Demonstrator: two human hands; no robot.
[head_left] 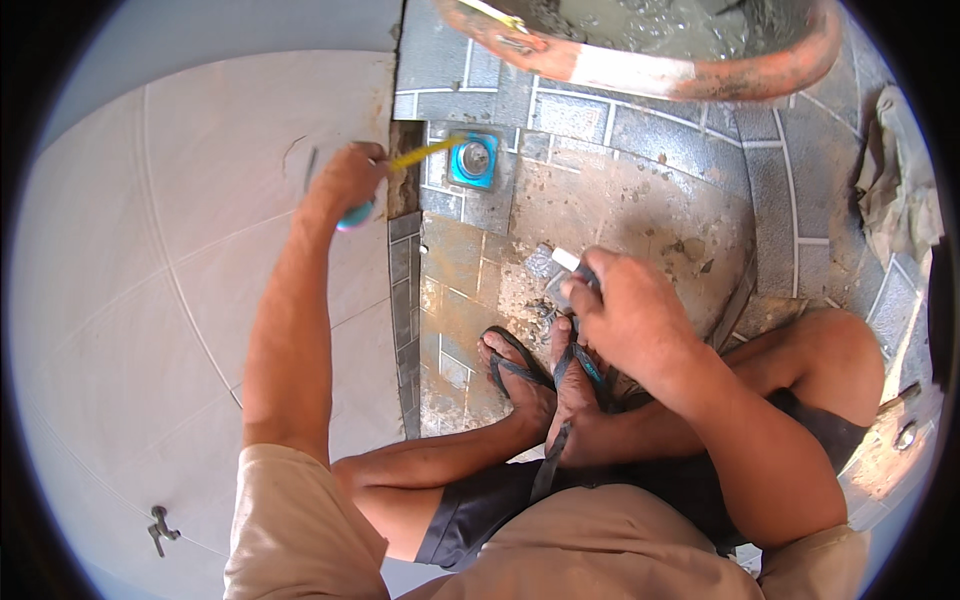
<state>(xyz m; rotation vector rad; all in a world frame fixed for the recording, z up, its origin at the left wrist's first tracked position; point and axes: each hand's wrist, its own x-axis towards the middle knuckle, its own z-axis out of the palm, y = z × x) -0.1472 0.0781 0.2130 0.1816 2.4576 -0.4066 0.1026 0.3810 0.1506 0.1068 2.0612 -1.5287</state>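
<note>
My left hand [348, 188] is closed around a tape measure, its teal case [356, 216] showing under the palm. The yellow blade [425, 152] runs out to the right, its end at a floor drain with a blue frame [474, 160]. A thin grey stick-like thing [311, 168] shows beside that hand; I cannot tell if it is held. In front of my feet, my right hand [637, 315] is closed on a small dark object with a white end [566, 259]. Its kind is unclear, partly hidden by the fingers.
An orange-rimmed tub [640, 68] of wet grey mortar stands at the far side. A tiled wall [210, 230] rises on the left, with a tap [160, 530] low on it. Crumpled cloth [898, 175] lies at the right. Debris covers the brown floor patch [640, 210].
</note>
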